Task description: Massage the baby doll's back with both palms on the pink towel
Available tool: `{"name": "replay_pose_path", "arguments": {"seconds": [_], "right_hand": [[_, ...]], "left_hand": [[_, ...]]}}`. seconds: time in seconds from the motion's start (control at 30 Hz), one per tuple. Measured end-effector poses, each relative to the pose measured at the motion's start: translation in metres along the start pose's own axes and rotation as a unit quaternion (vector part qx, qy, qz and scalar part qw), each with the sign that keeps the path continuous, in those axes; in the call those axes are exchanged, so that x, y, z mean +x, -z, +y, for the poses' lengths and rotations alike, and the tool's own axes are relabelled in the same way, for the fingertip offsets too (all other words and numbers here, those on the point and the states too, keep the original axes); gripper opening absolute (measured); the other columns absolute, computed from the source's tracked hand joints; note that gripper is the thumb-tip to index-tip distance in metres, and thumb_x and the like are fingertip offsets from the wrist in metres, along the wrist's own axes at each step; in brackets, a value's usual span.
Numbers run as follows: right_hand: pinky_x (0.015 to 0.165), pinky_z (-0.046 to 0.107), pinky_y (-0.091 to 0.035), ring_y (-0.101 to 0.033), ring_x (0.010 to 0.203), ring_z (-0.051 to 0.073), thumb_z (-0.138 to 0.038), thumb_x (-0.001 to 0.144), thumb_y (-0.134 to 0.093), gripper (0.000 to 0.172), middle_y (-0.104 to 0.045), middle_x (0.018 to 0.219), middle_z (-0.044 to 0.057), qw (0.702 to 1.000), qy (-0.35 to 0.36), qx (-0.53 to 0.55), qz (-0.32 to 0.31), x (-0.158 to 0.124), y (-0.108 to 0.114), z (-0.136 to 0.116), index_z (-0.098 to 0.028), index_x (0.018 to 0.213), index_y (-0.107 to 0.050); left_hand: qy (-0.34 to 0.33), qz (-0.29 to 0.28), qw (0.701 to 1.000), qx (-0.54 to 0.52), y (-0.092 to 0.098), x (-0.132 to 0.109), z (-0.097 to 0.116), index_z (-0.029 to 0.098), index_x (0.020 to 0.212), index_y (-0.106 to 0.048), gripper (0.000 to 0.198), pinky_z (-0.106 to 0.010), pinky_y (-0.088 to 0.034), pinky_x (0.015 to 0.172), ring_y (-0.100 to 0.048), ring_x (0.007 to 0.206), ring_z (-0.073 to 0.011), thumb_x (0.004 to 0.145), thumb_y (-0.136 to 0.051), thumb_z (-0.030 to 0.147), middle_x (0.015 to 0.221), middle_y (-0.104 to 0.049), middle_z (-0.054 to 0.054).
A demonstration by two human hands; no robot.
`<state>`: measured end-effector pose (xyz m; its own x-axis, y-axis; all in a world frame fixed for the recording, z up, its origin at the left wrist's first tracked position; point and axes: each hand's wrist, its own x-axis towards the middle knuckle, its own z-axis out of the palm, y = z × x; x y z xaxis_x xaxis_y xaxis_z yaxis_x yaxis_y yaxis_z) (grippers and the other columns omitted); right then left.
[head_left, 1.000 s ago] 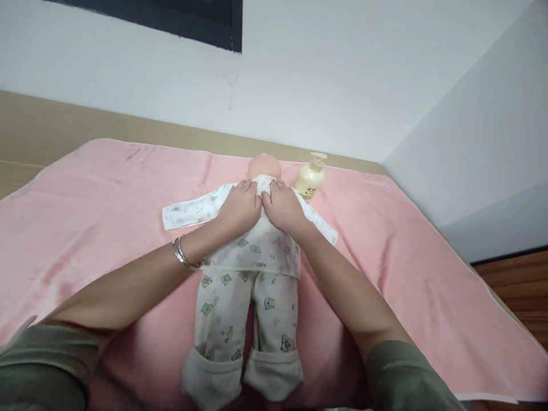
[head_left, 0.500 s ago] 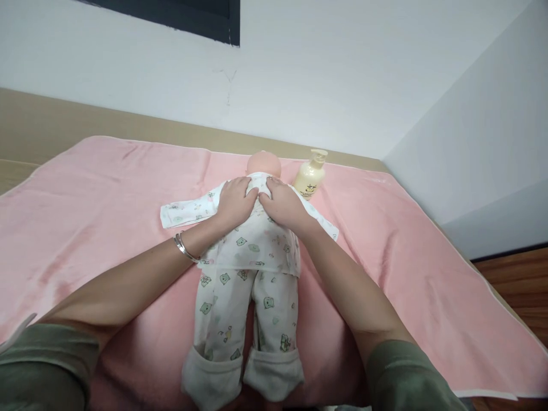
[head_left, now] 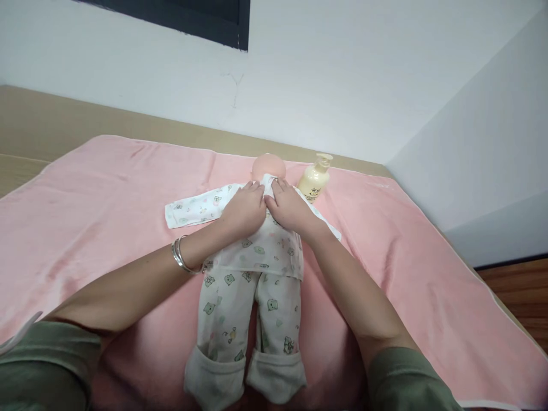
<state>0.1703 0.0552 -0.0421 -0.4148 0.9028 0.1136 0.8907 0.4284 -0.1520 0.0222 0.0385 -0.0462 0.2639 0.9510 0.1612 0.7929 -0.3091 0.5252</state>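
A baby doll (head_left: 270, 240) lies stretched out with its rounded head (head_left: 269, 166) at the far end; its face is not visible. It wears a white long-sleeved top and white trousers (head_left: 229, 308), both printed with small green animal figures, with the cuffs folded at the feet. My left hand (head_left: 246, 210) lies flat on the upper left of the top, fingers stretched toward the head. On the upper right rests my right hand (head_left: 293, 210), its fingers also extended. The two hands nearly meet over the doll's middle, covering part of the cloth.
A pale yellow pump bottle (head_left: 314, 178) stands right of the doll's head. Under everything spreads a pink sheet (head_left: 107, 200), with a wooden ledge (head_left: 51, 111) and white wall (head_left: 321, 74) behind it. Brown wood (head_left: 514, 291) shows at the right.
My left hand has shifted inward, its thumb now closer to its fingers and to my right hand. The whole view has slid slightly; doll and bottle stay in place.
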Motion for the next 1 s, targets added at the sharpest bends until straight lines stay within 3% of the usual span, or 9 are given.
{"name": "replay_pose_path", "arguments": {"seconds": [0.13,0.27,0.4,0.6,0.73,0.87,1.0], "right_hand": [[0.116,0.05,-0.043,-0.051,0.136,0.038,-0.026,0.103,-0.031,0.051,-0.055,0.146,0.027,0.998,-0.011,-0.056,-0.002,-0.01,0.004,-0.018,0.003,0.14,-0.051],[0.109,0.048,-0.048,-0.06,0.12,0.035,-0.018,0.099,-0.034,0.041,-0.064,0.131,0.027,0.996,-0.026,-0.088,0.008,-0.016,0.0,-0.032,-0.002,0.124,-0.062],[0.102,0.045,-0.051,-0.063,0.112,0.032,-0.023,0.1,-0.034,0.037,-0.069,0.121,0.022,0.999,-0.043,-0.021,0.006,-0.008,0.001,-0.019,-0.009,0.117,-0.063],[0.115,0.051,-0.041,-0.05,0.139,0.036,-0.031,0.104,-0.03,0.048,-0.056,0.147,0.024,0.998,-0.056,-0.01,0.0,0.002,0.005,-0.005,-0.004,0.134,-0.054],[0.111,0.048,-0.045,-0.056,0.131,0.036,-0.029,0.105,-0.029,0.049,-0.061,0.14,0.024,0.998,-0.026,-0.055,-0.018,-0.009,0.008,-0.017,-0.001,0.137,-0.053],[0.104,0.046,-0.049,-0.062,0.117,0.035,-0.019,0.101,-0.032,0.04,-0.067,0.123,0.026,0.994,-0.01,-0.111,-0.002,-0.017,0.003,-0.028,-0.003,0.123,-0.061],[0.105,0.044,-0.049,-0.062,0.118,0.033,-0.023,0.1,-0.035,0.039,-0.067,0.124,0.023,0.998,-0.034,-0.053,0.007,-0.008,-0.003,-0.018,-0.005,0.123,-0.061]], "left_hand": [[0.042,-0.028,0.999,-0.019,0.007,0.01,-0.009,0.016,0.107,-0.065,0.036,-0.04,-0.051,0.106,-0.065,0.117,-0.0275,0.094,-0.032,0.018,0.121,-0.07,-0.014],[0.08,-0.028,0.996,-0.04,0.007,0.022,-0.022,0.019,0.101,-0.065,0.036,-0.042,-0.052,0.099,-0.066,0.111,-0.0282,0.097,-0.03,0.028,0.118,-0.071,-0.012],[0.057,-0.011,0.998,0.006,0.001,0.015,-0.012,0.015,0.106,-0.063,0.035,-0.048,-0.048,0.108,-0.062,0.12,-0.0309,0.097,-0.029,0.023,0.123,-0.069,-0.018],[0.016,0.014,0.999,0.034,-0.002,-0.004,0.005,0.009,0.123,-0.059,0.04,-0.048,-0.041,0.12,-0.053,0.139,-0.0315,0.096,-0.03,0.015,0.137,-0.062,-0.021],[0.031,-0.019,0.999,0.004,0.004,0.006,-0.006,0.013,0.112,-0.062,0.036,-0.044,-0.046,0.115,-0.06,0.131,-0.0301,0.096,-0.03,0.017,0.132,-0.066,-0.018],[0.078,-0.029,0.996,-0.02,0.008,0.017,-0.015,0.017,0.104,-0.062,0.037,-0.044,-0.052,0.103,-0.066,0.115,-0.0298,0.101,-0.027,0.029,0.121,-0.07,-0.015],[0.065,-0.021,0.997,0.03,0.005,0.009,-0.007,0.014,0.105,-0.062,0.035,-0.047,-0.05,0.106,-0.064,0.12,-0.0322,0.098,-0.029,0.022,0.123,-0.068,-0.019]]}}
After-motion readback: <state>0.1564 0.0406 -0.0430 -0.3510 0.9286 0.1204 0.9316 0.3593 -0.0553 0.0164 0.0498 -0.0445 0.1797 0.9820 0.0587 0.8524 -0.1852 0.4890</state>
